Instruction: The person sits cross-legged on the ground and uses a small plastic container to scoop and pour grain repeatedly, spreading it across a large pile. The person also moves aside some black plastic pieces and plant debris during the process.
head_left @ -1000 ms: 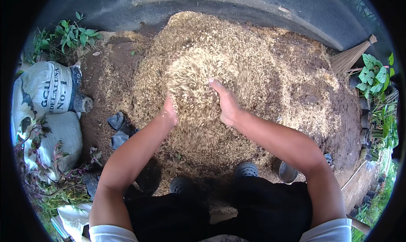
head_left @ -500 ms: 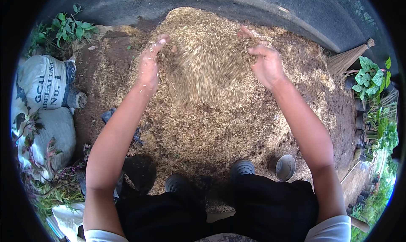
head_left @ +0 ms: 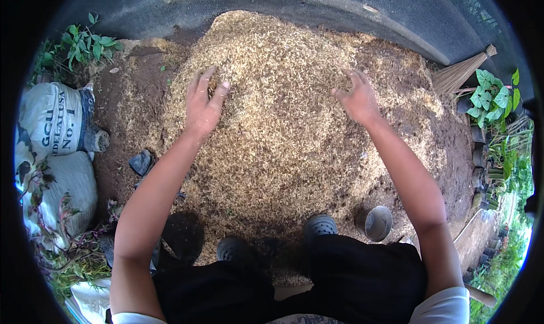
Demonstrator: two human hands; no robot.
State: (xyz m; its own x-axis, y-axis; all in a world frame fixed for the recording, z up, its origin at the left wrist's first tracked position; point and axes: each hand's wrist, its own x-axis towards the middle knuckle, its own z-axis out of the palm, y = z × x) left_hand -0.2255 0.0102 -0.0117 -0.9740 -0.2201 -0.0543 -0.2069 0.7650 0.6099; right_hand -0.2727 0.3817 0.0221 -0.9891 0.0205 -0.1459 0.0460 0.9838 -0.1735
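A broad mound of pale brown husks (head_left: 277, 114) mixed with dark soil spreads over the ground in front of me. At its left side is my left hand (head_left: 205, 103), open with fingers apart and nothing in it. My right hand (head_left: 357, 97) is over the right side of the mound, also open and empty, its thumb and fingers spread toward the middle. Bits of husk cling to the skin of both hands. Whether the fingertips touch the husks, I cannot tell.
Two filled white sacks (head_left: 65, 182) stand at the left, near leafy plants (head_left: 85, 46). Dark netting (head_left: 317, 12) curves along the back. A stick broom (head_left: 464, 72) leans at the far right. A round pot (head_left: 378, 223) sits beside my right shoe (head_left: 320, 226).
Husks that were flying in a blur between my hands now lie on the mound. Both hands have come slightly nearer to me and remain open.
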